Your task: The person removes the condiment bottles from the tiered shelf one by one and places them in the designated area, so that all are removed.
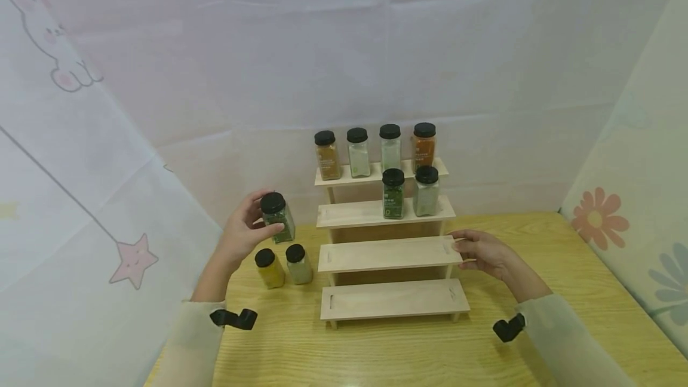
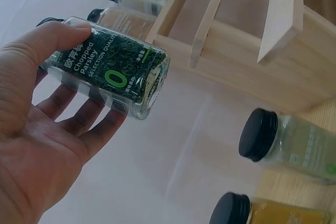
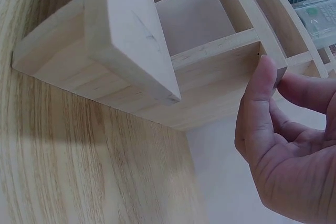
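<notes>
My left hand holds a glass jar of chopped parsley with a black lid, lifted above the table left of the wooden stepped rack. Thumb and fingers wrap the jar. My right hand touches the right end of the rack's third step, thumb against the wood. Two jars, a yellow one and a pale one, stand on the table below the left hand. Several jars stand on the top step, and two more on the second.
The wooden table is enclosed by white cloth walls at the back and both sides. The rack's two lower steps are bare. Black wrist mounts sit on both sleeves.
</notes>
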